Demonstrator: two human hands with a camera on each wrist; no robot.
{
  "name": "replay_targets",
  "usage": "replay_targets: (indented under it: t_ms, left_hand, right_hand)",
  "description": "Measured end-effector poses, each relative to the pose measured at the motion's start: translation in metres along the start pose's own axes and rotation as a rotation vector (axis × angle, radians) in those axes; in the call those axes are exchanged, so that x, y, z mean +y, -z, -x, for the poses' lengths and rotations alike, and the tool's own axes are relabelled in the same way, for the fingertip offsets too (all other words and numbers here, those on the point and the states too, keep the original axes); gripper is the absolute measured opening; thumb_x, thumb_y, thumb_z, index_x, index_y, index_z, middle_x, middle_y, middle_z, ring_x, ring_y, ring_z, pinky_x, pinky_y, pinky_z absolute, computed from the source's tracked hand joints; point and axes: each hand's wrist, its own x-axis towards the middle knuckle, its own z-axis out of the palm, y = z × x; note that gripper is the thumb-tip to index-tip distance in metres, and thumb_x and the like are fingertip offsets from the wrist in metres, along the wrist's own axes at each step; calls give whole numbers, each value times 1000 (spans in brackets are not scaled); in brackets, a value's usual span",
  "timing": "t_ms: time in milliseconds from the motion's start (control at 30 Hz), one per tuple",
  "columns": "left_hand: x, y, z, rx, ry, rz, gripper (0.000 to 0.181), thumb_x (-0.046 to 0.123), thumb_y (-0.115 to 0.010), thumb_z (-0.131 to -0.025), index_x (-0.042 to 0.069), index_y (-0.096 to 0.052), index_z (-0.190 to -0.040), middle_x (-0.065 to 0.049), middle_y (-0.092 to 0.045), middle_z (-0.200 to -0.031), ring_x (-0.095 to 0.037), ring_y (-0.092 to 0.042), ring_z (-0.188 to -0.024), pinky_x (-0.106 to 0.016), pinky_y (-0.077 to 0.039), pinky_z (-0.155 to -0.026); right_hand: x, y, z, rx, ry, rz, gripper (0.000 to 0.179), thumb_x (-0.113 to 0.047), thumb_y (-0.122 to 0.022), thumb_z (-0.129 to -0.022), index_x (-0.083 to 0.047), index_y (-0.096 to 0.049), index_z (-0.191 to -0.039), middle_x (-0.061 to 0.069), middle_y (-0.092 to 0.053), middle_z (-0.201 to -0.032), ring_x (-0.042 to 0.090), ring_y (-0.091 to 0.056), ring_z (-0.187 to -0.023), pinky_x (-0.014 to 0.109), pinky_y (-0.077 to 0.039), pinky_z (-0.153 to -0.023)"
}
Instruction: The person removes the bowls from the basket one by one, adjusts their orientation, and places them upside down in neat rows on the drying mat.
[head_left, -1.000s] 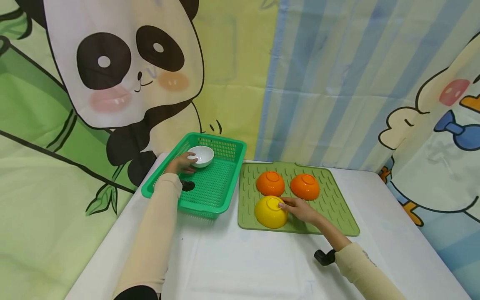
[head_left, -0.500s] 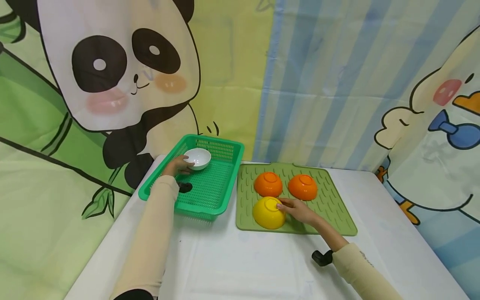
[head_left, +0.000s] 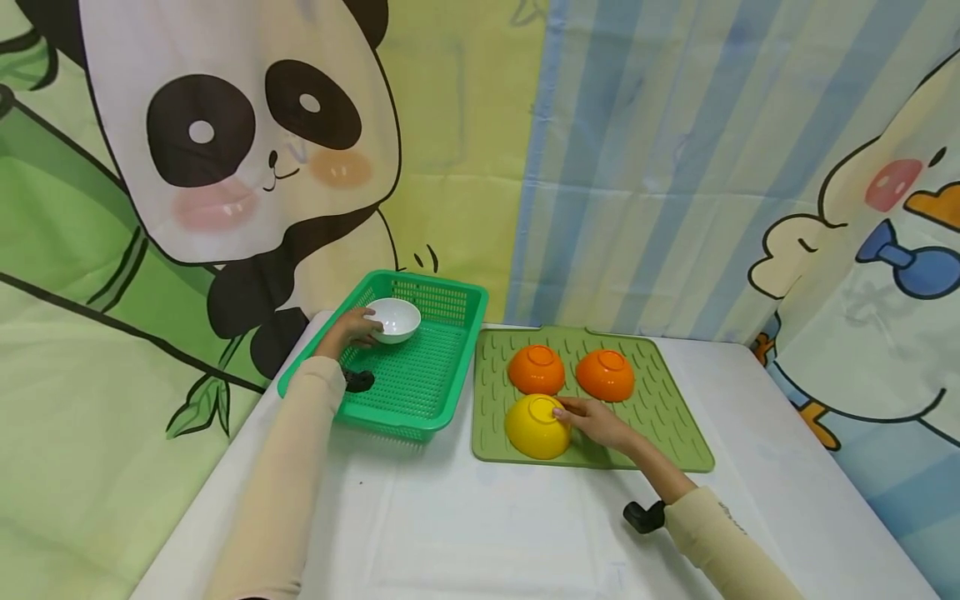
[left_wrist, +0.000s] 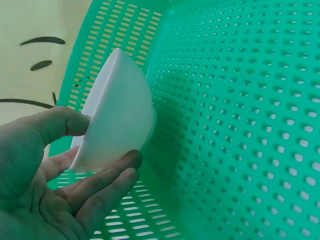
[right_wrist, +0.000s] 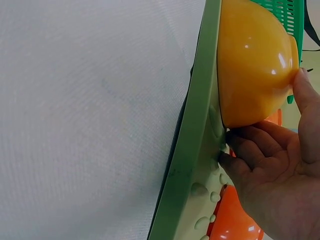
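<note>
My left hand (head_left: 351, 327) grips a white bowl (head_left: 399, 320) at its left edge, inside the green basket (head_left: 420, 375). In the left wrist view the thumb hooks over the rim of the bowl and the fingers spread under its outer side; the bowl is close to the basket's slotted wall. My right hand (head_left: 596, 421) holds an upside-down yellow bowl (head_left: 531, 435) on the green drying mat (head_left: 667, 425). Seen from the right wrist, its thumb presses the foot ring while the other fingers reach the rim, right at the mat.
Two orange bowls, one on the left (head_left: 536, 372) and one on the right (head_left: 604, 377), lie upside down behind the yellow one. A white cloth (head_left: 480, 525) covers the table. A printed curtain (head_left: 615, 167) hangs behind the table.
My left hand and forearm have shifted slightly left, with the white bowl still in its grip. The right hand keeps its hold on the yellow bowl. The head view has shifted a little.
</note>
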Motion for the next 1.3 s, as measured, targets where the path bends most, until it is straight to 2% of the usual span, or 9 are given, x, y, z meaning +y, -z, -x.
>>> replay_targets:
  t_ms: [67,100,167,267,433,633,767,967,1300]
  left_hand:
    - [27,-8,40,12,-12,-49,67,13,-50,-92,-3,-13,-146,-31,-49,-116,-31,-61,-94,-39,-50,-81]
    - [34,-10,49,15,-30,-59,65,13,-49,-93,-4,-13,-145,-32,-49,-117,-29,-62,-91,-37,-51,-79]
    - [42,-10,59,23,-58,-71,63,13,-47,-93,-5,-15,-145,-34,-49,-117,-24,-63,-83,-34,-53,-73]
    - [48,-10,62,57,-83,-88,61,15,-48,-93,-2,-20,-145,-32,-54,-112,-15,-64,-71,-32,-53,-70]
    - [56,-9,60,142,-130,-126,60,21,-52,-88,3,-33,-142,-23,-65,-95,-12,-65,-65,-38,-53,-74]
    - [75,-20,71,160,-202,-140,56,24,-56,-87,7,-42,-138,-19,-68,-87,-15,-67,-66,-29,-54,-62]
    - [92,-34,90,143,-270,-160,51,24,-57,-86,9,-48,-134,-15,-69,-81,-17,-67,-66,-28,-54,-62]
    - [119,-62,127,90,-400,-192,43,22,-57,-85,9,-55,-126,-13,-68,-80,-19,-67,-65,-31,-55,-64]
    - [143,-112,174,-56,-497,-182,39,20,-58,-81,16,-60,-120,-7,-68,-84,-19,-67,-66,-32,-54,-68]
  right_hand:
    - [0,-1,0,-1,-13,-8,57,-39,-49,-94,1,-44,-135,18,-50,-130,33,-46,-120,49,-40,-95]
    - [0,-1,1,-1,-21,-14,58,-40,-50,-94,0,-44,-135,17,-50,-131,33,-46,-120,49,-39,-95]
    - [1,-1,1,-2,-24,-19,58,-40,-50,-94,0,-43,-136,18,-50,-131,33,-46,-120,49,-39,-95]
    - [1,-1,2,-2,-34,-26,59,-40,-50,-94,0,-43,-136,17,-49,-132,33,-45,-121,49,-39,-96]
    - [1,-1,2,-2,-31,-25,58,-39,-49,-95,0,-42,-136,18,-48,-132,34,-45,-121,49,-39,-95]
    - [0,-2,4,8,-41,-18,60,-41,-48,-94,1,-41,-137,19,-47,-133,34,-45,-121,49,-40,-95]
    - [0,-2,3,14,-35,-18,59,-40,-49,-94,0,-42,-137,19,-48,-132,34,-46,-121,50,-40,-94]
    - [1,0,0,25,-21,-19,57,-38,-50,-95,1,-43,-135,20,-50,-130,35,-46,-120,49,-40,-94]
    - [-3,-1,0,22,-40,-32,59,-40,-49,-94,1,-42,-136,20,-48,-132,35,-45,-121,50,-39,-95]
